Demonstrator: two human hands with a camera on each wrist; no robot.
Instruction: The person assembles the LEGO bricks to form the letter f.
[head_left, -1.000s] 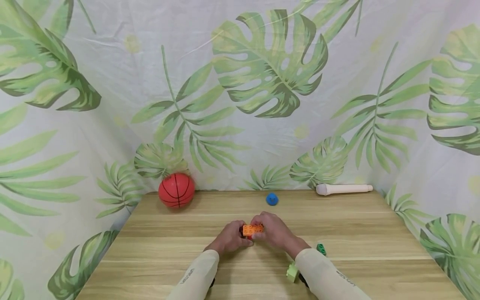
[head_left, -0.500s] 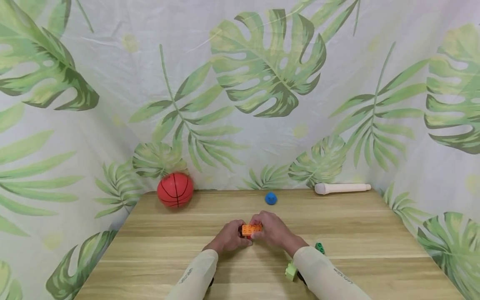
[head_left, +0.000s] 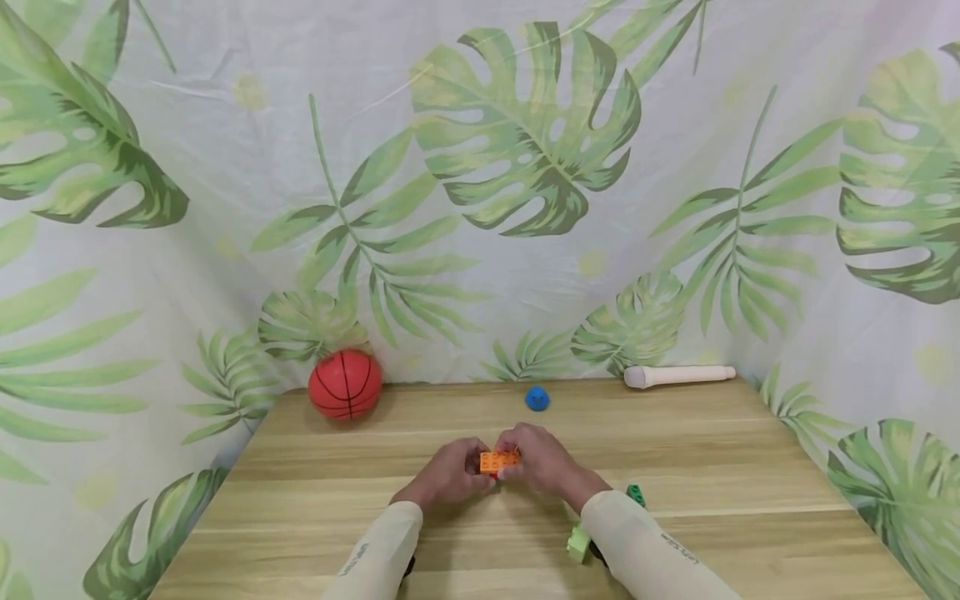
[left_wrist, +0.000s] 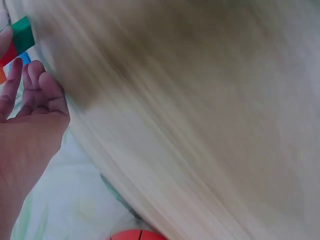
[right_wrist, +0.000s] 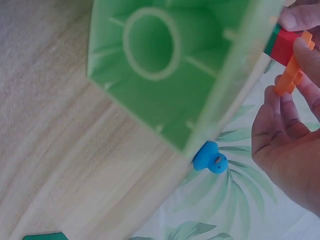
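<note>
While the orange brick (head_left: 490,463), long axis left–right, lies against the red brick (right_wrist: 285,47), right hand (head_left: 547,460) has fingers clamped on orange, left hand (head_left: 452,472) on red.

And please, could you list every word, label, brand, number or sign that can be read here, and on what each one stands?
No text is readable.
Left sleeve: dark lettering, too small and blurred to read.
Right sleeve: dark lettering, also too small and blurred.
Ball: black lines; no words I can make out.
Orange brick, red brick, duck, microphone: no lettering I can make out.
</note>
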